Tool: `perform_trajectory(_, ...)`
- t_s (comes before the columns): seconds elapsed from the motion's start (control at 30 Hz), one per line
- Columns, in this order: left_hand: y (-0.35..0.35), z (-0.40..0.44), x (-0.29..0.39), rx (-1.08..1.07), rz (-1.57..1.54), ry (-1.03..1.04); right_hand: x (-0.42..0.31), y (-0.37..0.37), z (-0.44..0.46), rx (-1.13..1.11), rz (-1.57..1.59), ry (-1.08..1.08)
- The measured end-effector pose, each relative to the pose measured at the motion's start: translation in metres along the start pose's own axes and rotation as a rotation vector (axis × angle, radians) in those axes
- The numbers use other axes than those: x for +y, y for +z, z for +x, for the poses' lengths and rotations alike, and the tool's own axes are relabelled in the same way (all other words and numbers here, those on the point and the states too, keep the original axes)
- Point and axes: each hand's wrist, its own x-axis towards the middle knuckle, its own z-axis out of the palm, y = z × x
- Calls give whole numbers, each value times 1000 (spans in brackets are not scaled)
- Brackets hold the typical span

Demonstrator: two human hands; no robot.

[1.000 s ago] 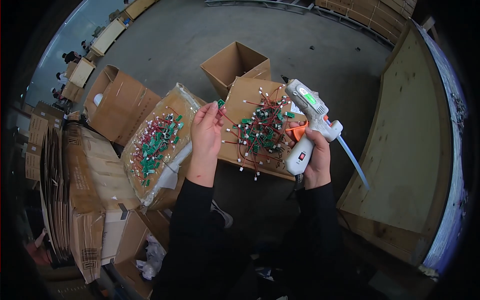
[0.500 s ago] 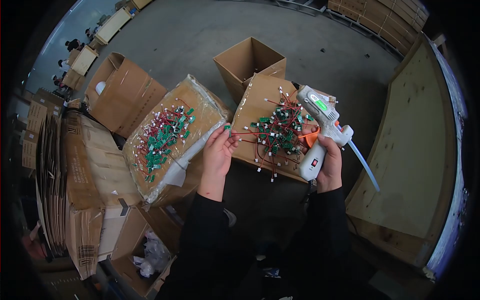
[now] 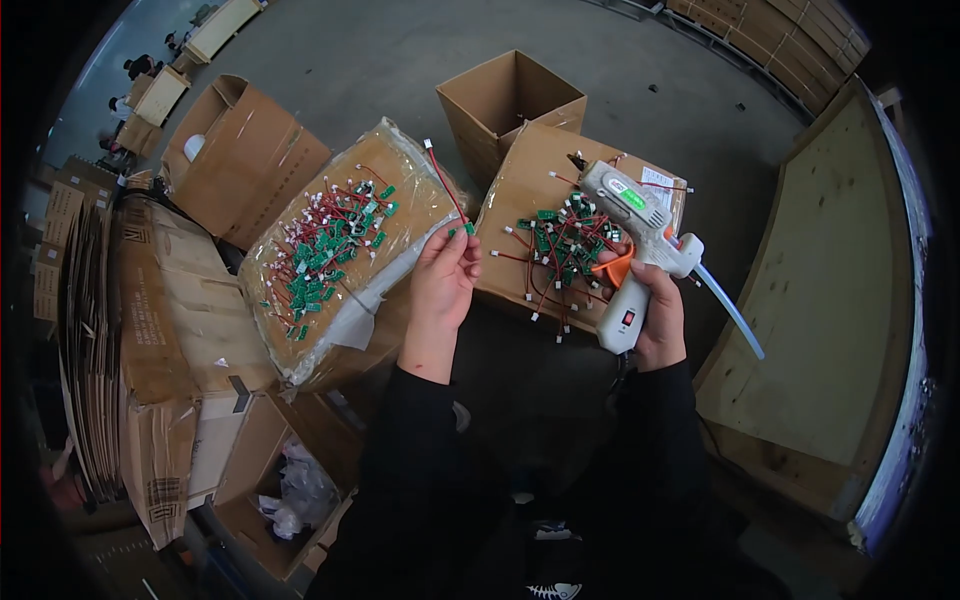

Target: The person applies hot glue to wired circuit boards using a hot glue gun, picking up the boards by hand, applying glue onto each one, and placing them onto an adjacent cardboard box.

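Observation:
Between the fingertips of my left hand point(image 3: 445, 275) is a small green circuit board point(image 3: 466, 229). Its red wire lead rises up and left to a white connector. My right hand point(image 3: 660, 315) is wrapped round the handle of a grey-white hot glue gun point(image 3: 630, 205), fingers at the orange trigger. The nozzle points up and left, and a pale glue stick point(image 3: 730, 312) sticks out of the back. Beneath the gun, a pile of wired boards point(image 3: 565, 240) lies on the right carton point(image 3: 515, 180). Another heap of wired boards point(image 3: 325, 250) covers the left, plastic-wrapped carton point(image 3: 395, 155).
An open carton point(image 3: 480, 100) stands behind the two work cartons. Another open box point(image 3: 240, 160) is at the upper left. Flattened cardboard point(image 3: 90, 350) is stacked at far left, and a wooden panel point(image 3: 810, 300) stands at right. People sit at distant benches.
The board in my left hand has turned, so its lead now points upward instead of right over the pile. The glue gun stays in my right hand. The whole view has shifted slightly.

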Motion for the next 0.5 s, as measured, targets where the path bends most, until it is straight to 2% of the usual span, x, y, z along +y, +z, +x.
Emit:
perform_trajectory(0.07, 3, 0, -1, -36, -10, 9, 5, 2, -2, -25, 24, 49)
perform_trajectory(0.17, 11, -2, -2, 7, 83, 51, 7, 14, -6, -113, -121, 50)
perform_trajectory(0.5, 10, -3, 2, 119, 124, 128, 14, 21, -5, -159, -189, 82)
